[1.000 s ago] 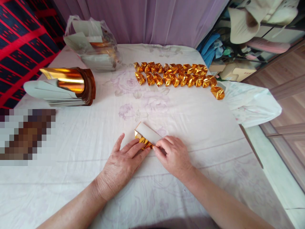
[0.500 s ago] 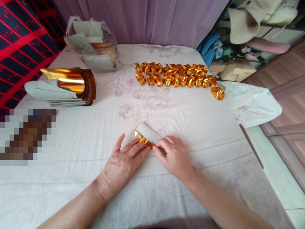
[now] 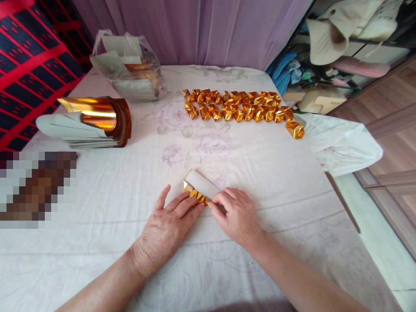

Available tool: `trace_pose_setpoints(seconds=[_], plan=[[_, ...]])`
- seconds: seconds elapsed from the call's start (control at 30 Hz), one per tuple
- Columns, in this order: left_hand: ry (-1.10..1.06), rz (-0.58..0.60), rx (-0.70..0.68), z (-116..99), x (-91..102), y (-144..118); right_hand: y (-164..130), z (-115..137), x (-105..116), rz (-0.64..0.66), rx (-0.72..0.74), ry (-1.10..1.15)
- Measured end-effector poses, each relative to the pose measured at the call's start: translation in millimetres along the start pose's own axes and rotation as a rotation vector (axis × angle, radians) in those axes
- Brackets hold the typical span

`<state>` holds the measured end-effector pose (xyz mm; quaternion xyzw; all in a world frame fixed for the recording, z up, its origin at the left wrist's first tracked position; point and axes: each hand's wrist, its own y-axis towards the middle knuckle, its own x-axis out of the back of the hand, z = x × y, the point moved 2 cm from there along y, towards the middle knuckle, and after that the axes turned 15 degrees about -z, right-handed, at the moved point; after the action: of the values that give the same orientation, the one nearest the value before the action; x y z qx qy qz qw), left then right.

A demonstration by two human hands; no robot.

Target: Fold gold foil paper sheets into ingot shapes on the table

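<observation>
Right now both hands press flat on one folded gold paper (image 3: 199,189) that lies near the front of the table (image 3: 286,173). The left hand (image 3: 167,225) pins its gold end with flat fingers, not gripping. The right hand (image 3: 235,214) pinches down on the near end of the white side. The paper's long side runs slanted, from up-left to down-right, just past the fingertips. Far back sit rows of finished gold folded pieces (image 3: 242,108). Bare cloth lies between.
</observation>
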<state>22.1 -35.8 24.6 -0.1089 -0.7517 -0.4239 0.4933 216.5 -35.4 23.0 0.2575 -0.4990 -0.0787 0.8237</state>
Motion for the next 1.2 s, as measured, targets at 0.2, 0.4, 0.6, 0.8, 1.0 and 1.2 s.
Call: trace_pose_setpoints(seconds=[0.2,0.4,0.6,0.8,1.0,1.2], plan=[[-0.012,-0.020,0.012,-0.6,-0.7,-0.1,0.3,0.4,0.3,-0.001,-0.001,0.001],[-0.009,-0.020,0.017,-0.4,-0.7,0.7,0.4,0.8,0.7,-0.007,0.005,-0.004],[-0.006,-0.029,0.027,-1.6,0.0,1.9,0.3,0.3,0.0,-0.005,0.010,-0.005],[0.006,-0.045,0.020,-2.0,-0.4,2.9,0.2,0.8,-0.2,-0.013,0.010,-0.016],[0.005,-0.029,0.026,-2.2,0.6,3.4,0.3,1.0,0.6,-0.007,0.008,-0.019],[-0.005,-0.037,0.032,-2.4,1.1,4.1,0.6,1.1,0.9,-0.014,0.008,-0.018]])
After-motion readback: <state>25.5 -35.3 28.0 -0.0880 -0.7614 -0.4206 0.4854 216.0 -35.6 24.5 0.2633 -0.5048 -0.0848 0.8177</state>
